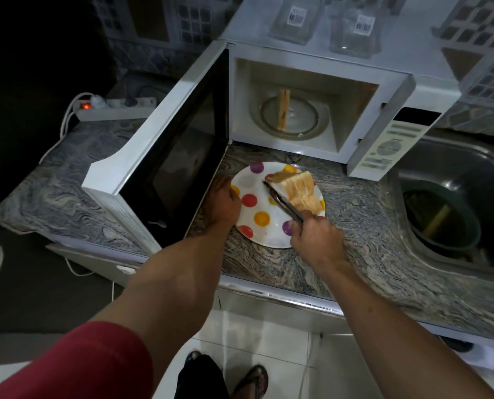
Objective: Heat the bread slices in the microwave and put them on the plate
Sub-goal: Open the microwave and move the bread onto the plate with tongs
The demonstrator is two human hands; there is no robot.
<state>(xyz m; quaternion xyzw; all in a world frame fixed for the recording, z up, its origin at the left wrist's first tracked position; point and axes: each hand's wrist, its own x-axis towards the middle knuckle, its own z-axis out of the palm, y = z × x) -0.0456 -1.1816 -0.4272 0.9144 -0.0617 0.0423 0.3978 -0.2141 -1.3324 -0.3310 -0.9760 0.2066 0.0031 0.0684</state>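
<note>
Bread slices [301, 189], stacked, lie on the right side of our polka-dot plate [254, 226], which sits on the marbled counter [355, 226] before the microwave [312, 96], its door [168, 156] swung wide. One more slice [283, 110] stands upright on the turntable inside. Our left hand [225, 201] rests curled at the plate's left rim; we cannot tell whether it grips. Our right hand [316, 240] clenches tongs [283, 203] that touch the stack.

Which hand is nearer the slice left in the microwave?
Left, narrowly. The left hand grips the plate rim below the slice, by the open door. The right hand holds tongs farther down.
</note>
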